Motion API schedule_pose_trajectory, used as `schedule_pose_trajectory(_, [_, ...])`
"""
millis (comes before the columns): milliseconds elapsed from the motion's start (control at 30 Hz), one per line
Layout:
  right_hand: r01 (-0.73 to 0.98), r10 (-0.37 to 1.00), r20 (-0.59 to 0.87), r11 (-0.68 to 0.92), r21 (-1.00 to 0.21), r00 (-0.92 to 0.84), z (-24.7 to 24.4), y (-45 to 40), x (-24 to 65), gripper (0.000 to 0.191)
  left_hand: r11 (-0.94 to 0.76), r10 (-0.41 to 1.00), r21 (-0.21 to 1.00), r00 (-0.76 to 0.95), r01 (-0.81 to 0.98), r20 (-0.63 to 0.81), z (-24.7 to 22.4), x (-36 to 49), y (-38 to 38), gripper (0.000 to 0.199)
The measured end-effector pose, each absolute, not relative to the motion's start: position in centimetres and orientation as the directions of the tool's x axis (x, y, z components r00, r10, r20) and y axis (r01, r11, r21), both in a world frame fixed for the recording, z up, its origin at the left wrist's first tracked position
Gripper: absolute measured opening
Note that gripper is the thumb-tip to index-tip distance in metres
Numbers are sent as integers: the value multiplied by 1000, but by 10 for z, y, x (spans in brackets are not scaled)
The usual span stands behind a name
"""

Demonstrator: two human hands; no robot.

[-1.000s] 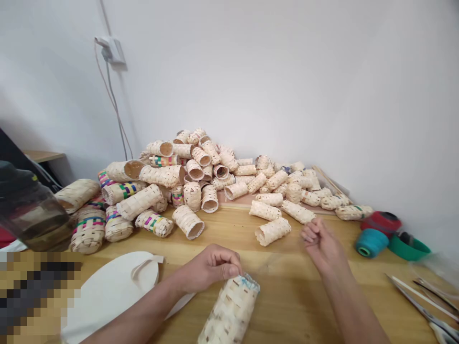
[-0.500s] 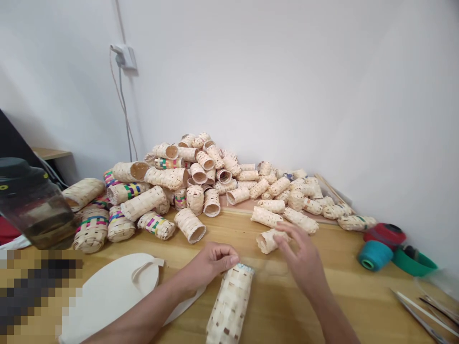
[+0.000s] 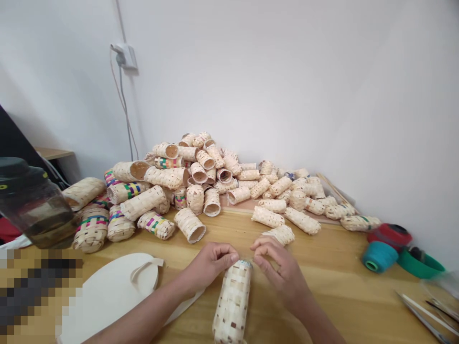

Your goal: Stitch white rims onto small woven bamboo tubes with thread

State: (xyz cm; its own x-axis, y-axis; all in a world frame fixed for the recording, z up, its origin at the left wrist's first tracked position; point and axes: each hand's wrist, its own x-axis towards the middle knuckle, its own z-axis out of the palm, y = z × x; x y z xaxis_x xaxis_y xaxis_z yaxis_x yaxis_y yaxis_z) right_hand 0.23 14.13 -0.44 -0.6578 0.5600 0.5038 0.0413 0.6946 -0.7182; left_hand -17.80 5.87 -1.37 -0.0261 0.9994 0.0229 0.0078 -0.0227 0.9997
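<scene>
A narrow woven-strip basket [image 3: 233,301] stands close in front of me, pale with small dark gaps and bluish stitching along its upper rim. My left hand [image 3: 215,263] is closed, thumb and forefinger pinching the rim's left corner. To the right of that rim, my right hand [image 3: 274,267] has its fingertips drawn together; anything between them is too small to make out. Behind the right hand lies another pale woven basket [image 3: 281,234], partly covered by the fingers.
A big heap of woven baskets [image 3: 167,177] fills the back of the table. On the right are a red thread spool [image 3: 389,236], a teal spool [image 3: 380,257], a green dish [image 3: 421,267] and scissors [image 3: 421,315]. A white oval sheet [image 3: 111,291] and a dark-lidded jar [image 3: 34,210] are at left.
My right hand has moved left and down from the loose basket to beside the rim, and its fingers have closed. The left hand keeps its pinch; the held basket now stands slightly more upright.
</scene>
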Motion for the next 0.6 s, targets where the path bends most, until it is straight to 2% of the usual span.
schedule_pose_trajectory(133, [-34,517,443,622,-782,-733,3,136,6,22,-21,999,1000,-24,-16,21,-13,-179,59,49])
schedule_pose_trajectory(233, [-150,415,485,621,-769,-769,5,135,10,23,-25,1000,999,-17,-46,25,-13,-179,58,47])
schedule_pose_trajectory(300, [-191,474,541,604,-774,-694,3,138,14,26,-37,999,998,-2,-51,37,-13,-179,57,45])
schedule_pose_trajectory(367, [-129,654,495,524,-842,-572,1,142,16,27,-55,998,997,16,-49,55,-12,-179,56,44])
schedule_pose_trajectory(433, [-31,780,369,411,-911,-506,-2,144,16,28,-72,997,996,31,-50,74,-11,-179,55,44])
schedule_pose_trajectory(500, [29,774,288,368,-930,-564,-4,145,14,34,-79,995,995,52,-59,82,-11,-179,53,44])
schedule_pose_trajectory(600, [53,635,232,396,-917,-737,-6,143,8,40,-71,994,995,76,-68,76,-10,-179,52,44])
